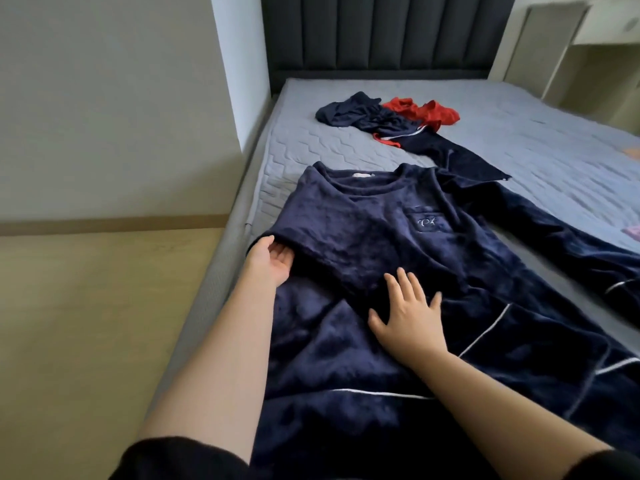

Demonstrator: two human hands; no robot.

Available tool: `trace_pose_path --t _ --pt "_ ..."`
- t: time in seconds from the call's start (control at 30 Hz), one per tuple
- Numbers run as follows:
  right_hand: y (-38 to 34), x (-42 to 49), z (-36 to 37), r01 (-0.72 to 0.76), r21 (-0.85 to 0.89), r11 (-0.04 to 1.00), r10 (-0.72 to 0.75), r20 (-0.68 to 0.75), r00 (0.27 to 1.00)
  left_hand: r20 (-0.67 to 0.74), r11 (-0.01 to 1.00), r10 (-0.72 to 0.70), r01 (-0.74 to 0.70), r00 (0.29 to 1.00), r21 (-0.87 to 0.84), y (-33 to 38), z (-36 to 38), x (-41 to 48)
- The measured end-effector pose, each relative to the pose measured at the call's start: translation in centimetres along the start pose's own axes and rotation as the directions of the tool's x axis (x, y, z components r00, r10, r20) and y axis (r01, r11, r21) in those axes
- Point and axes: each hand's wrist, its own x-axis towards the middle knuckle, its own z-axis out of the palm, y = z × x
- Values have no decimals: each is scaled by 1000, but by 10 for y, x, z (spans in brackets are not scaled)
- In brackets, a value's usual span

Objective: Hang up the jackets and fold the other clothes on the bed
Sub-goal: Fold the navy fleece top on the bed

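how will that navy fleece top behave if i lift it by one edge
Probably floppy: the navy fleece top lies flat and folds softly by the left hand. Its plush pile likely grips the bed rather than sliding.

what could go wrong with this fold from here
1. The navy fleece top lies close to the left edge of the bed, so the folded sleeve over the left hand might slip off the side.
2. Only the right hand presses flat on the thick fabric, so the fold may spring open once it lifts.
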Motion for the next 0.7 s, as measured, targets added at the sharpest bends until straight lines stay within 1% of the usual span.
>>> trace_pose_path --t 0.07,0.1,0.17,0.2,0.23,0.27,0.3,0.33,0.37,0.4,0.47,0.5,0.53,0.57,0.63,0.7 --pt "-2 -5 -7 54 9 999 -53 -68 996 -49 997 40 -43 998 -59 10 -7 7" --pt "-5 -6 -12 104 -8 995 -105 -126 987 -48 993 44 -49 998 -106 14 -12 9" --pt "-9 -8 -21 204 -85 975 -219 -279 935 10 981 27 -25 1000 -190 16 -21 10" --pt "-11 -9 -25 229 -135 964 -261 -316 912 45 976 26 -16 999 -218 15 -23 9" --pt "-12 -10 -31 232 -174 957 -276 -295 915 73 975 33 -16 997 -224 14 -23 7" --pt "-11 -11 -35 215 -201 956 -259 -228 939 91 979 38 -19 995 -204 11 -21 5" --pt "-10 -13 -39 185 -229 956 -220 -142 965 94 988 34 -19 995 -155 9 -19 4" --pt "-9 -13 -41 152 -254 955 -170 -54 984 83 997 20 -14 996 -70 7 -16 3" --pt "-7 -14 -42 138 -271 953 -140 14 990 57 999 0 -2 998 44 5 -14 1" --pt "-7 -13 -43 150 -276 949 -142 50 989 27 984 -22 17 999 176 3 -12 -1" --pt "-10 -14 -47 186 -254 949 -169 88 982 -15 889 -55 56 998 454 -4 -7 -7" --pt "-11 -14 -48 200 -252 947 -180 99 979 -26 832 -60 64 998 551 -8 -4 -10" --pt "-13 -14 -49 211 -260 942 -187 112 976 -43 794 -41 58 998 605 -11 -2 -12" --pt "-14 -15 -51 222 -275 935 -190 138 972 -71 782 7 39 997 622 -14 -1 -11" --pt "-16 -16 -54 255 -307 917 -202 196 960 -134 792 130 -22 982 610 -14 -3 -6" --pt "-18 -16 -60 298 -323 898 -221 253 942 -188 802 200 -50 962 595 -13 -6 -4"
